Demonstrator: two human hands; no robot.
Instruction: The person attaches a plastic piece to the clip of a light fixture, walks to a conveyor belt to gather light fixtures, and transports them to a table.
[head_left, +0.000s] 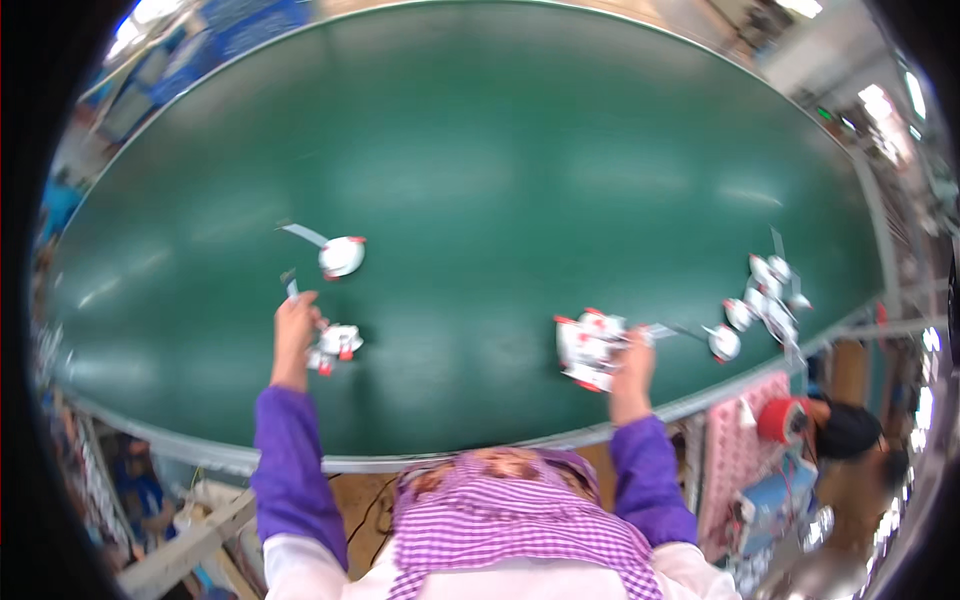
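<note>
My left hand (pixel 292 340) is closed over the left part of the green table. A small cluster of white-and-red pieces (pixel 338 345) hangs beside its fingers, and a pale strip (pixel 292 288) sticks out past them. Farther off lies a single rounded white piece (pixel 342 257) with red edges and a pale strip trailing from it. Right of the middle, my right hand (pixel 631 368) is closed at the side of a bigger bunch of white-and-red pieces (pixel 590 348), with pale strips pointing right. Blur hides exactly what these pieces are.
A loose group of similar white-and-red pieces (pixel 768 298) lies near the table's right end. The green table (pixel 480 120) has a metal rim (pixel 400 463) along my side. Beyond the near right edge are a red spool (pixel 781 420) and a pink patterned surface (pixel 735 450).
</note>
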